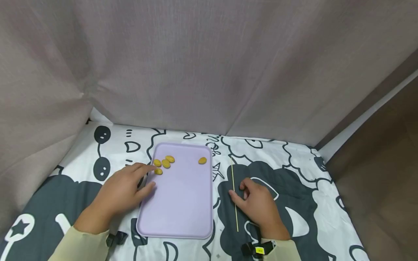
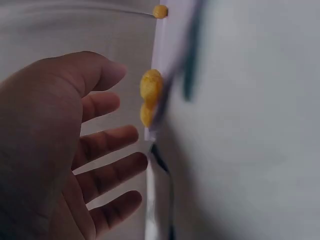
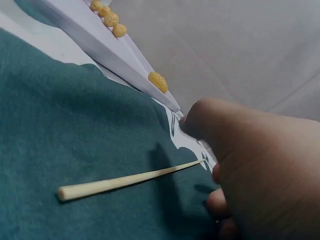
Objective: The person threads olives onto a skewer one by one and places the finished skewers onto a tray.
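Observation:
My left hand (image 1: 122, 190) reaches over the left edge of a flat lilac tray (image 1: 183, 206), its fingers loosely extended. Its fingertips are right at a small yellow oval piece (image 1: 158, 171), and a few more like it (image 1: 166, 164) cluster just beyond. Seen in the left wrist view, the spread fingers (image 2: 110, 175) hold nothing. A lone yellow oval piece (image 1: 202, 160) lies at the tray's far right. To the right of the tray, a thin, pale wooden stick (image 1: 233, 177) lies lengthwise on the cloth. My right hand (image 1: 258, 204) hovers beside it, fingers bent loosely, the thumb overlapping the stick.
Black-and-white cartoon-print cloth (image 1: 320, 206) covers the surface under the tray. Grey-beige fabric (image 1: 202, 72) rises behind it and along the left side. A brown panel (image 1: 375, 163) stands at the right.

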A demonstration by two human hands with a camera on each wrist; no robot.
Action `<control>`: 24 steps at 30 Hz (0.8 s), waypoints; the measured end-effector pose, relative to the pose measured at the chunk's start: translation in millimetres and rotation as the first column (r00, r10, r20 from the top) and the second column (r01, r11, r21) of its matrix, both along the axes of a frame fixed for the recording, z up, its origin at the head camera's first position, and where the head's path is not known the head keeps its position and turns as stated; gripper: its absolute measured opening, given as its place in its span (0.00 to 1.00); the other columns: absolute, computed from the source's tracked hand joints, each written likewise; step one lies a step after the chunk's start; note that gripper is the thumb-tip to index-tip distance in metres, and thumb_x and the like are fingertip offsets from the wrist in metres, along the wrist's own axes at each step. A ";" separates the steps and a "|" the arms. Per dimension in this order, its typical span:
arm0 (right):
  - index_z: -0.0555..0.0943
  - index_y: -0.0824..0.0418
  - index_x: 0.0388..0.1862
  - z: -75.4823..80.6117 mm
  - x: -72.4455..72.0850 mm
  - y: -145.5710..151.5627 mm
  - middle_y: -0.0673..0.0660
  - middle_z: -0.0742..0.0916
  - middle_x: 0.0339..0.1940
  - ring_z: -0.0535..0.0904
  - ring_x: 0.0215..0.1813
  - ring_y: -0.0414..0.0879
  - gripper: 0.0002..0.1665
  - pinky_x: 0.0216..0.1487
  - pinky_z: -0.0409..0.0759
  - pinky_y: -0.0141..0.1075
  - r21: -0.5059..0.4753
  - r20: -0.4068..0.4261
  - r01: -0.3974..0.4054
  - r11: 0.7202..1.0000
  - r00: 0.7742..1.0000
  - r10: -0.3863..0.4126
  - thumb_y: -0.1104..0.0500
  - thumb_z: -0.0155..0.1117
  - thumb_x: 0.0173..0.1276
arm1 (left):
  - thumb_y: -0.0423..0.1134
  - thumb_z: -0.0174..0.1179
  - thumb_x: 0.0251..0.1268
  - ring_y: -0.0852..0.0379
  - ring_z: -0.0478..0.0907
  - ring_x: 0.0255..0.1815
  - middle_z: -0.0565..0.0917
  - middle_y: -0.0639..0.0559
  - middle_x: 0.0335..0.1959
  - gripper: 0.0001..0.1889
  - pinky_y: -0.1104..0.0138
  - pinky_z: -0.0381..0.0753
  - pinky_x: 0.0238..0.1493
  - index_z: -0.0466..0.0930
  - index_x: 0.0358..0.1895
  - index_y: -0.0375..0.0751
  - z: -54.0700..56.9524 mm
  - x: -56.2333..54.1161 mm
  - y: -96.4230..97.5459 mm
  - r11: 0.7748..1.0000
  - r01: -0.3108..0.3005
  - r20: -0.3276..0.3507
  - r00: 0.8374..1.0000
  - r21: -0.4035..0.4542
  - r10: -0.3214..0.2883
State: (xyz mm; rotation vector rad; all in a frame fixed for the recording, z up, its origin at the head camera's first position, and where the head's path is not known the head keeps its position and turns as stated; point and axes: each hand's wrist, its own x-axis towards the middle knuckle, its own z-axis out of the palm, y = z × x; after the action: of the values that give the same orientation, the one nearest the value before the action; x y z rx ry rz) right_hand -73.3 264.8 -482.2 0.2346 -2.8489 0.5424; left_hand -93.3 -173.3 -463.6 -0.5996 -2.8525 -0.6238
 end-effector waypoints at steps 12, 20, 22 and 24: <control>0.73 0.48 0.22 9.0 1.8 -3.8 0.43 0.73 0.15 0.70 0.21 0.40 0.25 0.25 0.67 0.35 0.022 0.230 0.023 0.999 0.973 -0.027 0.46 0.80 0.70 | 0.51 0.71 0.75 0.41 0.90 0.60 0.92 0.48 0.61 0.18 0.41 0.90 0.60 0.90 0.62 0.50 12.7 -14.9 18.0 0.998 -0.004 0.022 1.000 -0.069 0.005; 0.75 0.44 0.20 15.5 4.7 -4.7 0.40 0.76 0.14 0.71 0.20 0.38 0.23 0.23 0.68 0.34 -0.014 0.335 -0.013 1.000 0.942 0.017 0.49 0.80 0.67 | 0.48 0.70 0.73 0.42 0.89 0.58 0.93 0.50 0.58 0.18 0.42 0.91 0.59 0.90 0.62 0.49 9.0 -23.2 28.2 0.991 -0.047 0.060 0.997 -0.122 0.055; 0.76 0.44 0.19 16.3 4.8 -4.9 0.39 0.76 0.14 0.71 0.20 0.38 0.22 0.23 0.68 0.34 -0.018 0.351 -0.013 1.000 0.936 0.019 0.49 0.80 0.67 | 0.47 0.70 0.74 0.42 0.89 0.58 0.93 0.49 0.58 0.18 0.42 0.90 0.59 0.91 0.62 0.49 8.0 -24.6 28.9 0.989 -0.052 0.072 0.995 -0.135 0.062; 0.76 0.44 0.19 17.4 4.9 -5.3 0.40 0.77 0.14 0.72 0.21 0.39 0.22 0.24 0.69 0.35 -0.023 0.366 -0.006 1.000 0.931 0.014 0.50 0.80 0.66 | 0.46 0.71 0.74 0.41 0.89 0.58 0.93 0.49 0.59 0.18 0.42 0.90 0.60 0.91 0.63 0.49 7.9 -25.8 29.5 0.988 -0.056 0.082 0.994 -0.145 0.068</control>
State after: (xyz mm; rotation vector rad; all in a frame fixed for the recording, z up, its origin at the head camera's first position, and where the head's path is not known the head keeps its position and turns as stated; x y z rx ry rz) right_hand -68.4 259.6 -464.9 0.1574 -3.2010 0.6829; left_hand -119.1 -143.8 -455.7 -0.5133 -3.0037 -0.4497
